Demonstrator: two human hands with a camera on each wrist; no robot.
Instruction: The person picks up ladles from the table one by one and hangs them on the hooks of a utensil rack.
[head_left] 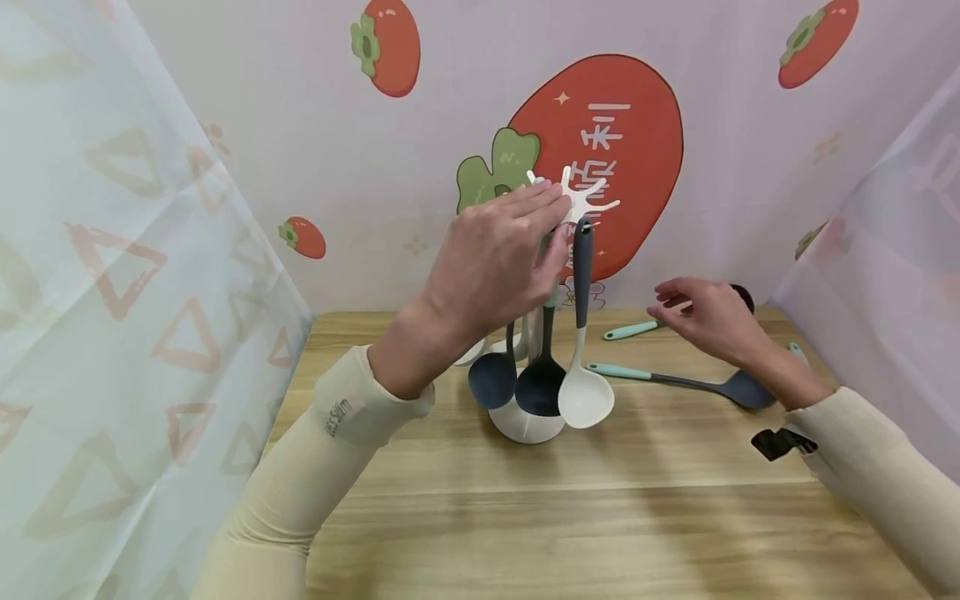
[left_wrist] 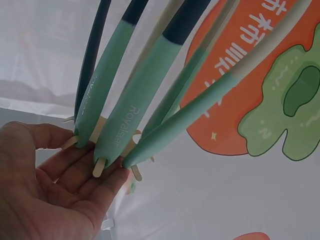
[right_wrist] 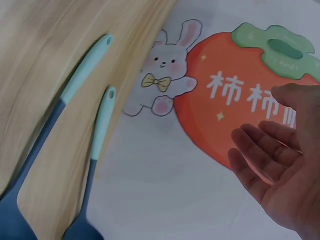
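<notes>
My left hand (head_left: 498,250) grips the top of a white utensil rack (head_left: 585,200), fingers laid over its hooks and thumb lower at the handles. In the left wrist view, several mint-green handles (left_wrist: 129,107) hang from the hooks beside the fingertips. A white ladle (head_left: 587,400) with a dark grey handle hangs at the front right of the rack. Next to it hang a black utensil (head_left: 542,387) and a dark rounded one (head_left: 492,380). My right hand (head_left: 708,321) is held above the table's right side, fingers loosely bent and holding nothing.
Beneath the right hand lies a dark-headed utensil (head_left: 750,390) with a mint handle. Another mint handle (head_left: 630,331) lies behind it, and a third handle end (head_left: 797,352) shows farther right. A printed cloth backdrop (head_left: 735,167) stands along the wooden table's (head_left: 570,525) back.
</notes>
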